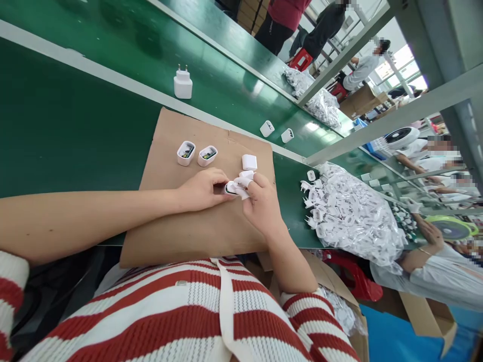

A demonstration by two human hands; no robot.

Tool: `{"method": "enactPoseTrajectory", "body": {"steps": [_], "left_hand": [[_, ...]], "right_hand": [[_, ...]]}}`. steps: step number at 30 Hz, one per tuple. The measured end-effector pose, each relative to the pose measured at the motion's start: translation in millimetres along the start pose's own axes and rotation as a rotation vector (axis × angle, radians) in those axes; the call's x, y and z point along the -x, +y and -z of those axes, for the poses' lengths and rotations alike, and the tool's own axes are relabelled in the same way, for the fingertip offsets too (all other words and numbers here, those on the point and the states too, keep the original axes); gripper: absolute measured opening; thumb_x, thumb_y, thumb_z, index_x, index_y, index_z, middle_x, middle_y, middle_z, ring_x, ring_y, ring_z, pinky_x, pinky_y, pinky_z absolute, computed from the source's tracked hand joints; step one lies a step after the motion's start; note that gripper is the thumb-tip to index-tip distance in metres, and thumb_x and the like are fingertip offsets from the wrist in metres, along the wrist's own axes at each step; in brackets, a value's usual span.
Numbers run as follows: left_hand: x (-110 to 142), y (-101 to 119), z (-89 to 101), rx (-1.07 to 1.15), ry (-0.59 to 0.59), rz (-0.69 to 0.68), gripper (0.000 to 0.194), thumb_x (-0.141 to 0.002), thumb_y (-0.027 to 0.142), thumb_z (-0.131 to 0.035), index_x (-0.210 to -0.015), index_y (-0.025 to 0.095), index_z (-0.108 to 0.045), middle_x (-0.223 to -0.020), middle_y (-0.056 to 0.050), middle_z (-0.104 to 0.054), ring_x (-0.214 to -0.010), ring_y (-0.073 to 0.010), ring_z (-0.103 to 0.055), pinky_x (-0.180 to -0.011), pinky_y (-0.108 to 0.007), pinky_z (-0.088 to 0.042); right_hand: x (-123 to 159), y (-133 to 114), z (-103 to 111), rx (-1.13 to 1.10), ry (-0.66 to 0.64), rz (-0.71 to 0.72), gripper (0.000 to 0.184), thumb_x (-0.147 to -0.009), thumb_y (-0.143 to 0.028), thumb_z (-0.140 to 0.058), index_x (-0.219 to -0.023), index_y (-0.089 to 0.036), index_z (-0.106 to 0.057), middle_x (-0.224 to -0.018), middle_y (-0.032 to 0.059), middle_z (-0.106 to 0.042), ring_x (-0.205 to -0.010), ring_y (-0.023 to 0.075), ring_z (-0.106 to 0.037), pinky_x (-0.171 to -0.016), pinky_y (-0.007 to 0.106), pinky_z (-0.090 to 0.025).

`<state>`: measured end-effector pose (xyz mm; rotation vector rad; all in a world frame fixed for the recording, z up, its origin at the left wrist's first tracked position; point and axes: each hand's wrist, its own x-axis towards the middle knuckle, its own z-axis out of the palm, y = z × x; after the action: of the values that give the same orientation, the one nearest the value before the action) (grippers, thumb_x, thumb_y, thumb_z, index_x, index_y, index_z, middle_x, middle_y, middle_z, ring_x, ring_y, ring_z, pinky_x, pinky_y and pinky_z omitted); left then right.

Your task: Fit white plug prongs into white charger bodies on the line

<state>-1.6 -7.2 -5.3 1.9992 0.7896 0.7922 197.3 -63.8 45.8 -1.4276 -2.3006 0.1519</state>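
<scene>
Over a sheet of brown cardboard (196,231), my left hand (202,191) grips a small white charger housing (228,189) between thumb and fingers. My right hand (262,201), with white covers on its fingertips, is closed at the housing's open end. Whatever its fingers pinch is hidden among the white tips. Two open white charger housings (186,153) with circuit parts inside stand on the cardboard beyond my left hand. A closed white block (249,162) lies just beyond my right hand.
A white two-pin plug charger (183,84) stands on the green bench behind a pale rail (124,86). Two white housings (267,128) lie farther right. A plastic bag heaped with white charger parts (354,216) is at my right, near a co-worker's arm (424,241). Metal frame bars cross overhead.
</scene>
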Motion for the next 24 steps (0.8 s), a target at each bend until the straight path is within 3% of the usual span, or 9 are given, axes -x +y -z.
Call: {"method": "enactPoseTrajectory", "body": {"steps": [7, 16, 24], "left_hand": [[-1.1, 1.7, -0.4, -0.013, 0.005, -0.004, 0.029, -0.087, 0.047, -0.069, -0.091, 0.019, -0.072, -0.093, -0.006, -0.068, -0.088, -0.0236, -0.062, -0.081, -0.036, -0.049], [0.2, -2.8, -0.5, -0.023, 0.000, -0.007, 0.032, -0.087, 0.051, -0.069, -0.092, 0.020, -0.071, -0.097, -0.007, -0.070, -0.091, -0.0241, -0.063, -0.081, -0.037, -0.050], [-1.1, -0.9, -3.7, -0.057, 0.045, 0.010, 0.034, -0.085, 0.052, -0.071, -0.088, 0.018, -0.069, -0.091, -0.006, -0.069, -0.086, -0.0225, -0.063, -0.076, -0.035, -0.049]], "right_hand": [[-2.6, -1.8, -1.8, 0.014, -0.046, -0.012, 0.031, -0.085, -0.003, -0.048, -0.102, -0.021, -0.066, -0.098, 0.0090, -0.058, -0.096, 0.0258, -0.055, -0.078, 0.036, -0.045], [-15.3, -9.8, 1.2, 0.131, -0.137, -0.039, 0.022, -0.074, -0.001, -0.051, -0.069, -0.022, -0.053, -0.080, 0.0051, -0.049, -0.070, 0.0206, -0.044, -0.061, 0.034, -0.033], [-11.4, -11.3, -4.0, 0.177, -0.081, -0.060, 0.021, -0.075, -0.002, -0.050, -0.070, -0.022, -0.053, -0.085, 0.0065, -0.053, -0.078, 0.0213, -0.048, -0.063, 0.033, -0.033]]}}
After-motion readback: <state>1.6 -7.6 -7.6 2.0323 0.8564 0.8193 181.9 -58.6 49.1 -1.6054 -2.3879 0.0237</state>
